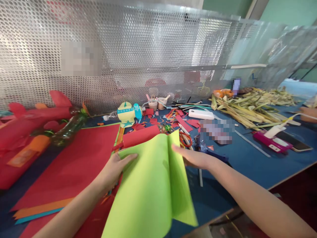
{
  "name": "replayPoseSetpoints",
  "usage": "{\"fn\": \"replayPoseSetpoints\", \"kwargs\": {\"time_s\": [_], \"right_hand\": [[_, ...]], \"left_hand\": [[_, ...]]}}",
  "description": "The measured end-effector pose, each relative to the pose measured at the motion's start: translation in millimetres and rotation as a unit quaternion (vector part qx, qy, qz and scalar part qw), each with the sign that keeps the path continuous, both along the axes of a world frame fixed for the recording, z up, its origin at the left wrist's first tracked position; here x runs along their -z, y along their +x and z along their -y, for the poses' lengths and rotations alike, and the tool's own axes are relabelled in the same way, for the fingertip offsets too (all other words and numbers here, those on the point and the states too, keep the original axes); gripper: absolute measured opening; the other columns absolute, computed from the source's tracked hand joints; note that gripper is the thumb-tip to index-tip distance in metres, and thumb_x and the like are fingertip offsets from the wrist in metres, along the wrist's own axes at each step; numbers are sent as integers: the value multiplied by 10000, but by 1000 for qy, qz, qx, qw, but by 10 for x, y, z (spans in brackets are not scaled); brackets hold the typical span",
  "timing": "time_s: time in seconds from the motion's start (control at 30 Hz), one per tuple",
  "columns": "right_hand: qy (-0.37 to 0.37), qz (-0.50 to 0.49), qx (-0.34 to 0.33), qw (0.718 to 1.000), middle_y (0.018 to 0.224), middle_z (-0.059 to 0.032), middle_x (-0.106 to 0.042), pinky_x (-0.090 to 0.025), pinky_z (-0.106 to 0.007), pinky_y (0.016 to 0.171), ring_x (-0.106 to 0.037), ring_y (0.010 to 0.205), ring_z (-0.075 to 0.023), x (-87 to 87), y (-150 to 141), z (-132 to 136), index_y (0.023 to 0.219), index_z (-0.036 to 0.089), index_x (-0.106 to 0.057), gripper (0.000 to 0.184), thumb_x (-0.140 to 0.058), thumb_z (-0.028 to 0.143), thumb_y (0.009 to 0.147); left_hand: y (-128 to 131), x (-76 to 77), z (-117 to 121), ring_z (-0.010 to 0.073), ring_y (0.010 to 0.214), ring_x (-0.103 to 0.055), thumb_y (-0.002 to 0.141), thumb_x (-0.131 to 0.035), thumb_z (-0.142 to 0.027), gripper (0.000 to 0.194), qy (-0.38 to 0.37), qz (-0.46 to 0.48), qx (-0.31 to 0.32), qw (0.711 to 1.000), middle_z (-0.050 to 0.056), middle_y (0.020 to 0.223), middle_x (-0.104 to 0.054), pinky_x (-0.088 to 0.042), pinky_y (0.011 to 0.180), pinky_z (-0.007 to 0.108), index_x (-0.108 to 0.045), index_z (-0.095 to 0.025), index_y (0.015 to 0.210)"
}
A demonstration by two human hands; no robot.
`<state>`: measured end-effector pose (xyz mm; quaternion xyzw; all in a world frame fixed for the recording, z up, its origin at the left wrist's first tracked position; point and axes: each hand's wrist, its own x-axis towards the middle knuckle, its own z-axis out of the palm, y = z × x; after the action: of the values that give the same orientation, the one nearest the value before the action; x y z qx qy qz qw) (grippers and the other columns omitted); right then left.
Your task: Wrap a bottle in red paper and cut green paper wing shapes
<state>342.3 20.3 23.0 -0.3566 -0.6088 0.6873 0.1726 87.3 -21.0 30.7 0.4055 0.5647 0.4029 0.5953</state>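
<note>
A lime-green paper sheet (146, 185), bent along a fold line on its right side, is held up in front of me. My left hand (120, 165) grips its left edge, thumb on the near face and the other fingers behind. My right hand (190, 157) pinches the right flap near its top, with most fingers hidden behind the paper. Just beyond the sheet lies a plastic bottle wrapped in red paper (141, 136). Left of it is a stack of coloured paper with a red sheet (81, 158) on top.
Red-wrapped bottles (42, 115) lie at the left. A bottle with yellow and blue paper (127, 114), two cups (153, 104) and red scraps (193, 123) sit at the back. Dry leaves (247, 109) and a magenta device (272, 142) are on the right. Perforated metal (148, 49) stands behind.
</note>
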Motion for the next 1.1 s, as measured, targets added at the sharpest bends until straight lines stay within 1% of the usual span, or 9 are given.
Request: {"fn": "replayPoseSetpoints", "kwargs": {"time_s": [0.17,0.3,0.4,0.5,0.57,0.7,0.8,0.97,1.1], "right_hand": [[-28,61,-7,998,1131,-73,-670,-489,-367,888,-616,1041,-244,17,28,-2,1088,197,-655,484,-708,489,706],[-46,13,-37,998,1081,-73,-689,-498,-356,865,-632,1005,-234,47,-11,-21,1095,167,-640,538,-752,466,661],[-67,19,-22,997,1034,-65,-701,-509,-339,821,-651,931,-214,75,-27,-28,1048,159,-649,502,-769,420,637],[-82,42,-35,995,970,-39,-711,-515,-300,757,-659,834,-176,84,-16,-13,947,159,-667,383,-756,366,638],[-82,47,-56,994,922,-14,-712,-513,-276,729,-655,779,-151,83,-12,2,901,164,-665,326,-740,357,649],[-39,41,-124,991,898,6,-699,-508,-261,720,-647,758,-141,82,-54,9,928,164,-650,352,-716,406,681],[14,35,-163,986,899,5,-690,-500,-255,719,-643,764,-145,33,-74,-11,936,163,-638,361,-685,445,714],[175,126,-39,976,764,-10,-662,-485,-249,644,-639,708,-149,-248,214,-13,869,172,-595,252,-533,416,852],[363,334,121,861,684,-10,-626,-419,-262,608,-595,644,-160,-347,619,136,772,196,-558,194,-521,354,878]], "left_hand": [[-368,-262,-86,284,952,-678,724,-696,-357,360,-10,-99,193,976,63,1068,-724,-525,826,343,-692,-206,1050],[-693,-396,-126,272,945,-673,663,-729,-384,396,-33,-243,225,943,34,1037,-733,-517,814,315,-696,-227,1025],[-759,-500,-103,251,863,-679,625,-747,-344,377,9,-342,189,920,31,892,-755,-514,775,290,-708,-182,963],[-573,-613,-42,222,835,-673,594,-767,-264,370,89,-402,60,909,28,880,-751,-496,753,251,-716,-180,950],[-347,-641,-10,227,911,-654,583,-783,-241,361,115,-388,74,912,21,997,-736,-479,752,222,-733,-226,940],[84,-522,-50,256,1050,-601,541,-809,-189,602,161,-245,171,941,12,1142,-679,-453,843,246,-660,-304,1113],[239,-358,-161,242,1024,-601,620,-760,-204,562,123,-176,279,936,27,1088,-659,-474,775,254,-597,-302,1149],[228,-112,-299,114,647,-566,681,-706,-220,456,71,-108,329,935,-46,799,-566,-425,606,213,-466,-253,1067],[188,-45,-292,150,785,-582,716,-678,-262,319,61,-83,339,935,-15,826,-588,-422,717,238,-476,-231,961]]}}
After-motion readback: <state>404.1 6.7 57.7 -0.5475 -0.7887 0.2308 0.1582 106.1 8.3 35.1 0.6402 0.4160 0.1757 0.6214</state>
